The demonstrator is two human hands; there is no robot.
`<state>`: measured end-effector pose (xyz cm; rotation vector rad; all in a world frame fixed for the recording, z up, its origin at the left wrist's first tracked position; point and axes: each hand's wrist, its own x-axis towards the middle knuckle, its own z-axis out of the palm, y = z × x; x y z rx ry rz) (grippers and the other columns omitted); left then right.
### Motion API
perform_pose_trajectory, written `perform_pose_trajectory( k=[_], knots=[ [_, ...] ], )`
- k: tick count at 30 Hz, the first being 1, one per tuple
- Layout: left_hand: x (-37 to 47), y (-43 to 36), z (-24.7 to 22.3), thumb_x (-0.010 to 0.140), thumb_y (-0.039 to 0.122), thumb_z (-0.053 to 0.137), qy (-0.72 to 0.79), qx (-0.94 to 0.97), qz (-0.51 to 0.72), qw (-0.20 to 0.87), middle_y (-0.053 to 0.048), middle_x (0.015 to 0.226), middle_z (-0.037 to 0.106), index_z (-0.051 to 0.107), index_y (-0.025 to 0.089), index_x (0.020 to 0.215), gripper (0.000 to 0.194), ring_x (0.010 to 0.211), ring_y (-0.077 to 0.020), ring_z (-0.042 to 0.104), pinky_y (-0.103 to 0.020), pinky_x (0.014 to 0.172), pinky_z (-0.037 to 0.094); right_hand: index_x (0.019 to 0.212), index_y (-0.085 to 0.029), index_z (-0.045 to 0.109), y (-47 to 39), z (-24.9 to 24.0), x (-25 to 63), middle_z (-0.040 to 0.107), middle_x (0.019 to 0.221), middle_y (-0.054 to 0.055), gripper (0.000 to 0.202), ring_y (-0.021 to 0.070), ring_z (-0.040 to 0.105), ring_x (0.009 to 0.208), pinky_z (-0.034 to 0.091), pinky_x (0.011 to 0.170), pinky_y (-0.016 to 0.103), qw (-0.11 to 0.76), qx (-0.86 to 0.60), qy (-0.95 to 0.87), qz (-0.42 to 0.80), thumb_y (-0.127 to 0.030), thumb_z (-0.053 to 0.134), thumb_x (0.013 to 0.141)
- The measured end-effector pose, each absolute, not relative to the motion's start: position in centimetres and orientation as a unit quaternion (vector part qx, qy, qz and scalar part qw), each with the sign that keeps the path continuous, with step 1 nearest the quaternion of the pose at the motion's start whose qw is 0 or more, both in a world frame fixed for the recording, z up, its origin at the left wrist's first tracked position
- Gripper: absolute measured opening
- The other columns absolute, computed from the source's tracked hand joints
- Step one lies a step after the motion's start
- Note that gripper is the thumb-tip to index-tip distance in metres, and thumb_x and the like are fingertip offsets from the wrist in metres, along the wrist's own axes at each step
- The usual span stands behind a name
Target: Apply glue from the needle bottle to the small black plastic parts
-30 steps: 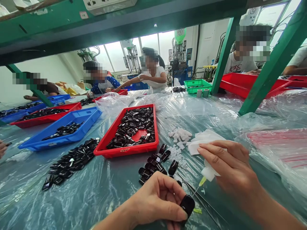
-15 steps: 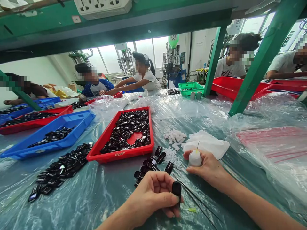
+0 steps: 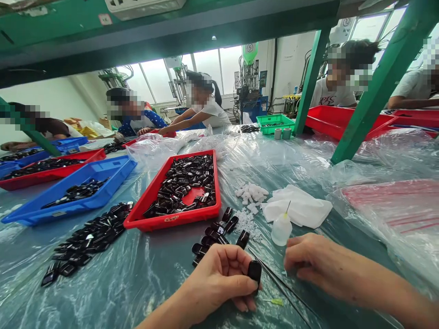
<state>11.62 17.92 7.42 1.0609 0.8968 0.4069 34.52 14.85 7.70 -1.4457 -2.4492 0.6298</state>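
L hand (image 3: 219, 281): fingers grasp small black glossy plastic cap (image 3: 254, 271) | R hand (image 3: 313, 262): fingers released, 5 o'clock of white needle-tip squeeze bottle (image 3: 281, 228) | tip: keep cap steady, upright.

A green funnel-shaped hopper (image 3: 250, 51) on the machine at the back carries a circled "5". A white sign (image 3: 345, 28) at upper right shows a circled "10". A co-worker's white shirt (image 3: 331, 97) reads "PIC".

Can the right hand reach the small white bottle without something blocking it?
Probably yes. The right hand lies empty on the plastic sheet just below the small white bottle, which stands upright, and nothing lies between them.
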Motion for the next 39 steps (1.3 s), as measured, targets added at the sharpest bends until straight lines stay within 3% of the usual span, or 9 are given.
perform_pose_trajectory(
  k=[5,11,13,15,18,20,24,32,39],
  knots=[
    [11.6,18.0,7.2,0.056,0.028,0.078,0.406,0.495,0.183,0.746,-0.004,0.067,0.065,0.056,0.011,0.074,0.033,0.05,-0.0107,0.062,-0.016,0.045,0.045,0.057,-0.015,0.051,15.3,7.0,32.5,0.056,0.07,-0.003,0.028,0.0107,0.053,0.062,0.032,0.055,0.021,0.084,-0.49,-0.843,0.202,0.008,0.051,0.072],
    [11.8,17.7,7.1,0.061,0.025,0.072,0.425,0.546,0.167,0.703,0.001,0.056,0.059,0.056,0.013,0.074,0.024,0.05,-0.0095,0.057,-0.019,0.05,0.045,0.07,-0.016,0.051,14.5,5.7,32.6,0.055,0.072,0.001,0.025,0.0147,0.052,0.062,0.035,0.057,0.025,0.1,-0.488,-0.847,0.184,0.004,0.042,0.083],
    [11.8,17.5,7.2,0.063,0.021,0.068,0.434,0.584,0.161,0.667,0.002,0.054,0.057,0.057,0.014,0.075,0.018,0.049,-0.0082,0.054,-0.018,0.051,0.043,0.074,-0.017,0.052,14.1,6.3,32.5,0.055,0.076,0.001,0.023,0.0153,0.053,0.067,0.037,0.06,0.025,0.136,-0.494,-0.834,0.203,-0.001,0.042,0.087],
    [11.8,17.2,7.3,0.065,0.02,0.066,0.443,0.638,0.156,0.61,0.002,0.055,0.055,0.06,0.014,0.076,0.014,0.051,-0.0074,0.05,-0.017,0.051,0.04,0.078,-0.018,0.053,13.9,7.1,32.3,0.057,0.076,-0.001,0.017,0.0144,0.054,0.07,0.039,0.061,0.023,0.205,-0.495,-0.788,0.302,-0.008,0.045,0.089],
    [11.6,17.0,7.3,0.067,0.02,0.065,0.431,0.72,0.152,0.522,0.002,0.06,0.053,0.067,0.014,0.077,0.012,0.054,-0.0071,0.046,-0.016,0.051,0.036,0.08,-0.018,0.057,13.9,8.0,31.8,0.055,0.066,-0.003,0.009,0.0129,0.054,0.062,0.039,0.055,0.021,0.275,-0.455,-0.658,0.533,-0.02,0.052,0.087],
    [11.6,17.0,7.3,0.068,0.019,0.065,0.417,0.749,0.146,0.494,0.002,0.061,0.053,0.069,0.014,0.078,0.012,0.056,-0.0073,0.045,-0.016,0.052,0.036,0.08,-0.016,0.058,14.0,8.0,31.7,0.053,0.062,-0.003,0.01,0.0122,0.053,0.059,0.037,0.052,0.02,0.276,-0.43,-0.597,0.618,-0.024,0.056,0.085],
    [11.5,17.1,7.3,0.068,0.019,0.066,0.423,0.753,0.145,0.483,0.001,0.062,0.054,0.07,0.014,0.079,0.013,0.056,-0.0077,0.046,-0.016,0.053,0.037,0.079,-0.015,0.057,14.2,7.3,31.5,0.053,0.055,-0.003,0.012,0.0099,0.05,0.051,0.033,0.046,0.017,0.266,-0.432,-0.569,0.647,-0.027,0.057,0.083],
    [11.5,17.1,7.3,0.069,0.019,0.067,0.383,0.77,0.166,0.482,0.001,0.061,0.056,0.071,0.015,0.079,0.012,0.054,-0.0075,0.047,-0.017,0.052,0.036,0.075,-0.015,0.054,14.4,7.2,31.2,0.051,0.054,-0.006,0.014,0.0079,0.051,0.047,0.039,0.042,0.013,0.273,-0.435,-0.522,0.681,-0.025,0.064,0.072],
    [11.2,17.4,7.4,0.076,0.023,0.064,0.318,0.802,0.177,0.474,-0.002,0.063,0.058,0.073,0.014,0.079,0.013,0.056,-0.0081,0.047,-0.019,0.056,0.036,0.081,-0.015,0.052,14.5,6.2,30.8,0.061,0.062,0.0,0.029,0.0072,0.054,0.044,0.042,0.038,0.011,0.268,-0.367,-0.444,0.772,-0.03,0.071,0.066]
  ],
)
